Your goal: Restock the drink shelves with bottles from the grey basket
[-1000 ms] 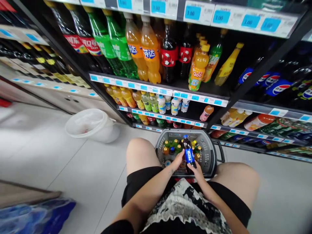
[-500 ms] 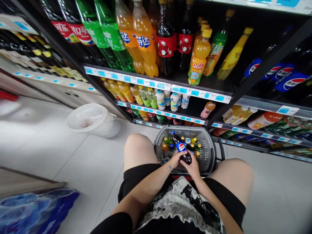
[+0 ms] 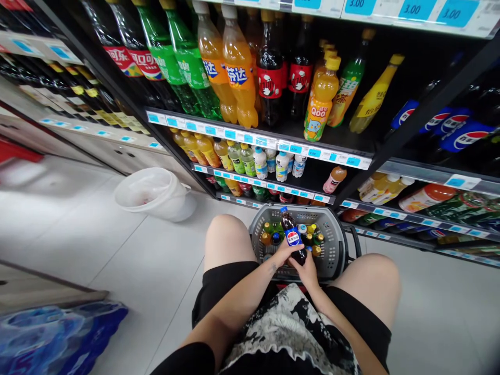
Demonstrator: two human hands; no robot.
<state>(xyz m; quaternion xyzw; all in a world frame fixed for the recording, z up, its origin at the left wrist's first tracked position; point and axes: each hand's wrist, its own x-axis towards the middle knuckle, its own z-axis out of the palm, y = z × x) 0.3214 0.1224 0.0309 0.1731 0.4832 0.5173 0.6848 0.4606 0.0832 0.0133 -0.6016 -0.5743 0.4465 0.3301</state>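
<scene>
I squat in front of a drinks shelf with a grey shopping basket (image 3: 336, 245) on the floor between my knees. Both hands hold a dark cola bottle with a blue cap and blue label (image 3: 292, 235) over the basket, tilted up to the left. My left hand (image 3: 284, 253) grips its lower side, fingers wrapped round it. My right hand (image 3: 307, 270) cups the bottle's base. Several small bottles with yellow, green and blue caps (image 3: 310, 238) stand in the basket under it.
Black shelves (image 3: 258, 140) with blue price tags hold rows of cola, green soda, orange soda and juice bottles. A white plastic bucket (image 3: 154, 194) stands on the tiled floor to the left. A blue plastic pack (image 3: 58, 338) lies at the lower left.
The cola bottle went from upright to leaning left, cap pointing away from me, and sank a little toward the basket. Both hands stayed on it. My view shifted slightly.
</scene>
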